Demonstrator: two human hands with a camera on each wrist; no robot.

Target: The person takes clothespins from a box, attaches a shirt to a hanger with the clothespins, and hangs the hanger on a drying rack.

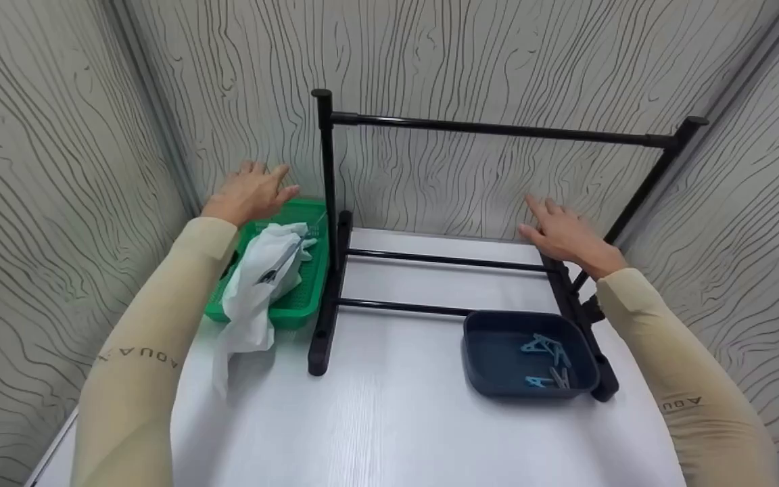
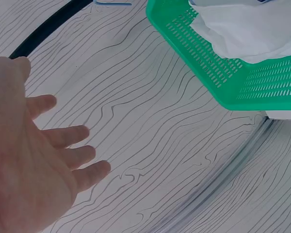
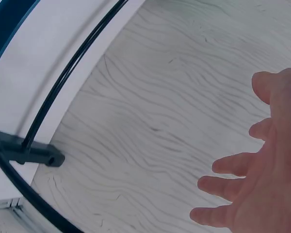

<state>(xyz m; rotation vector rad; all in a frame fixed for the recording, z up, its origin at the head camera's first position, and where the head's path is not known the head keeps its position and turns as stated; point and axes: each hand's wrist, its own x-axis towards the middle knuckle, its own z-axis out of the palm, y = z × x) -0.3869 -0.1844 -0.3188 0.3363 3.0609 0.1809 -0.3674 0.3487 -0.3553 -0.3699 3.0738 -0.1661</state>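
Note:
My left hand (image 1: pixel 249 193), fingers spread and holding nothing, hovers over the back of a green basket (image 1: pixel 295 314). In that basket lies a crumpled white cloth (image 1: pixel 264 264) with dark markings, one end trailing over the front rim onto the table. On the other side, my right hand (image 1: pixel 565 233) is stretched out with nothing in it, beside the right post of a black rack (image 1: pixel 498 128). The left wrist view shows the left palm (image 2: pixel 29 165) with fingers apart; the right wrist view shows the right hand (image 3: pixel 266 170) likewise.
A dark blue bin (image 1: pixel 498 368) holding several blue and grey clothespins (image 1: pixel 548 348) stands at the rack's front right, overlapping its lower bar. Wood-grain panels (image 1: pixel 430 61) enclose the white table (image 1: pixel 376 419) at the back and both sides.

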